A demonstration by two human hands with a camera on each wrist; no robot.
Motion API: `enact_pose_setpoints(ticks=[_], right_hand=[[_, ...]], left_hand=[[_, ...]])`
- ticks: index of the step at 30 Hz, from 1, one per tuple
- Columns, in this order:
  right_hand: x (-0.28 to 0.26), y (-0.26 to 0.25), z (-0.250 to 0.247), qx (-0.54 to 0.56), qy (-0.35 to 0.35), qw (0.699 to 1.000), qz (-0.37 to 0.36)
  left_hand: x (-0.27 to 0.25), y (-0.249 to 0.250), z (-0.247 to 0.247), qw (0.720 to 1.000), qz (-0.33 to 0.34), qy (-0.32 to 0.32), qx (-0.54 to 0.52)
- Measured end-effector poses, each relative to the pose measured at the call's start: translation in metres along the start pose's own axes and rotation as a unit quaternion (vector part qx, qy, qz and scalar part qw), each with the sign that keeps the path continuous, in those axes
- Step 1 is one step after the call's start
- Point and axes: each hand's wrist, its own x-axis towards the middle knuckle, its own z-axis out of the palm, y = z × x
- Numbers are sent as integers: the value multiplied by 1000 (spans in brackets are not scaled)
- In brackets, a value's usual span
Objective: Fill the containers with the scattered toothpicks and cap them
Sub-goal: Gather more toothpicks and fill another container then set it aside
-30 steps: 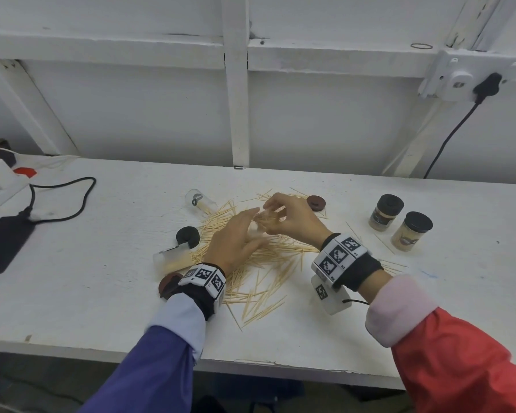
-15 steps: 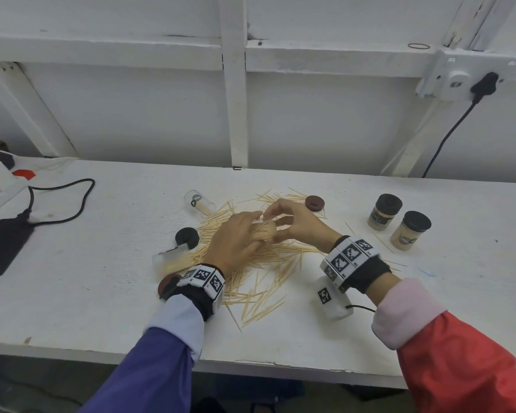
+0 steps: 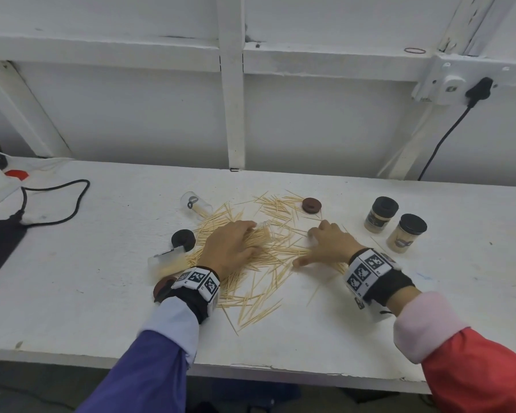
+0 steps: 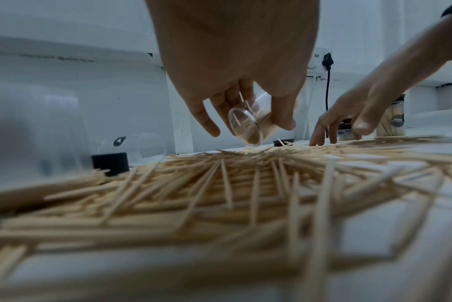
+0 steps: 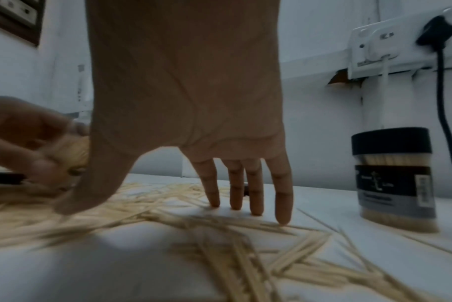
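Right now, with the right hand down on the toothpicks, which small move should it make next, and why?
Probably the right hand should close its spread fingers to pinch up a small bunch of toothpicks. Its fingertips already touch the pile and hold nothing, while the left hand holds a clear container, only partly filled and uncapped, tilted just above the pile beside it.

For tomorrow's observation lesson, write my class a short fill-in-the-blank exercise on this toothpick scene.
1. The left hand holds a clear ____ partly filled with toothpicks.
2. The right hand rests its straight fingers on the scattered ____.
3. The number of capped containers standing upright at the right of the table is ____.
4. The lids on those containers are coloured ____.

Missing words: container; toothpicks; two; black.
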Motion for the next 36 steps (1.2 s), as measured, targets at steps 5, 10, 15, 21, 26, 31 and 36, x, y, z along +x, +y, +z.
enact_pose_setpoints(ticks=[5,10,15,21,26,31,36], right_hand=[[1,-15,7,20,25,999,-14],[4,-17,7,71,21,994,-83],[6,-17,3,121,42,986,-109],[14,-42,10,3,-21,985,-170],[25,-66,23,-23,19,982,-188],[31,-70,20,-25,69,971,-226],[30,-71,17,-55,76,966,-241]], left_hand=[[0,3,-1,1000,3,-15,9],[0,5,0,999,5,-25,20],[0,6,0,1000,-14,-20,20],[-1,5,-2,997,-35,68,27],[-1,2,-3,993,-50,105,28],[-2,2,-3,992,-62,108,23],[-1,1,-3,992,-61,107,20]])
